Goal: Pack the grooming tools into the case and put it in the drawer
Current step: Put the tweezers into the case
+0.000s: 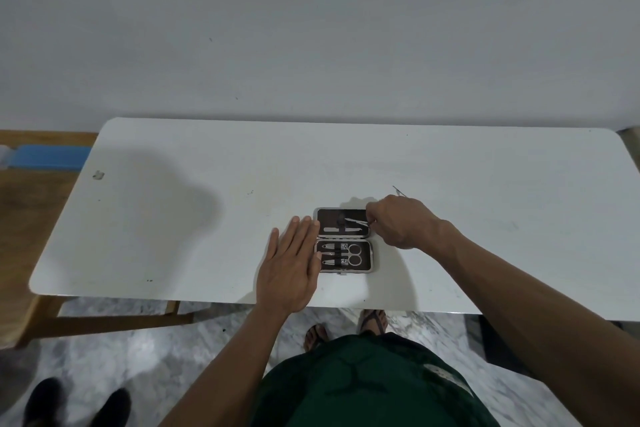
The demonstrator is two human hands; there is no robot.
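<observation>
The open case (344,240) lies flat near the front edge of the white bench (173,218). Its near half holds clippers and scissors (354,255); its far half holds a file. Your right hand (398,220) pinches a thin metal tool (358,220) in its fingers, sliding it into the far half. Your left hand (289,267) rests flat and open, touching the case's left edge. Packing looks nearly done; next, seat the tool, then close the case. No drawer is visible.
</observation>
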